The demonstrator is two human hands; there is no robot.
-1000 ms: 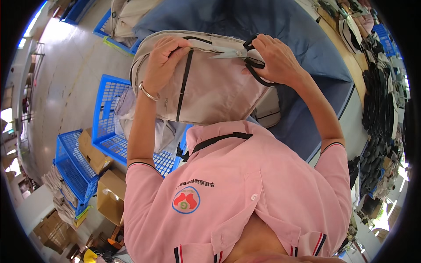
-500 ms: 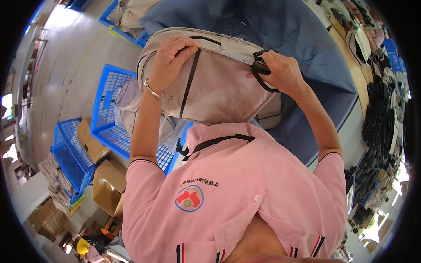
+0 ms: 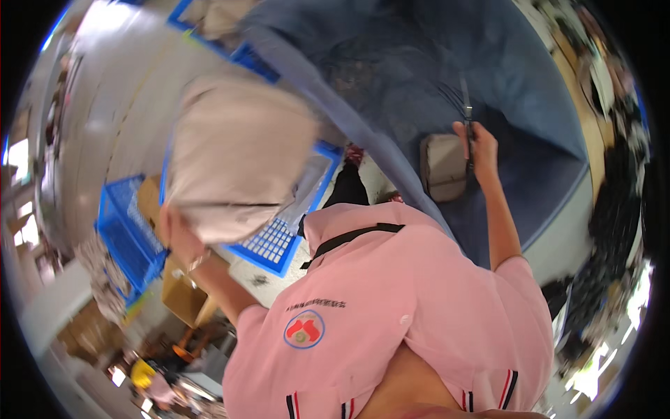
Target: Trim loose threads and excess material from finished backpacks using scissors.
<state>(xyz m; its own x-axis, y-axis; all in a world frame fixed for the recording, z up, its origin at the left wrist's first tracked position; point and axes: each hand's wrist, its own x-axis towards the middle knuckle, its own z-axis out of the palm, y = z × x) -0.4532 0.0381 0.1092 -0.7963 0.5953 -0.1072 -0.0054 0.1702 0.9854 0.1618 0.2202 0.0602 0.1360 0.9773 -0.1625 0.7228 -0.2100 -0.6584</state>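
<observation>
A beige backpack [image 3: 241, 150], smeared by motion, hangs at the left over a blue plastic crate [image 3: 276, 255]. My left hand [image 3: 183, 234] is closed on the backpack's lower left edge, its fingers partly hidden behind the fabric. Over on the right, my right hand [image 3: 484, 153] grips black-handled scissors [image 3: 470, 129] with the metal blades pointing away from me. That hand is above the large dark blue fabric bin [image 3: 537, 146]. Close beside it, a second beige bag [image 3: 444, 167] lies inside the bin.
Another blue crate [image 3: 129, 234] and a cardboard box [image 3: 183, 293] stand at the left. Farther off is a blue crate [image 3: 209, 38] with beige goods. The bin's edge [image 3: 363, 129] runs between the backpack and my right hand. Dark goods [image 3: 611, 202] are piled at the far right.
The backpack has swung left and down from in front of me, carried by my left hand. My right hand has let go of it and moved right and nearer, keeping the scissors.
</observation>
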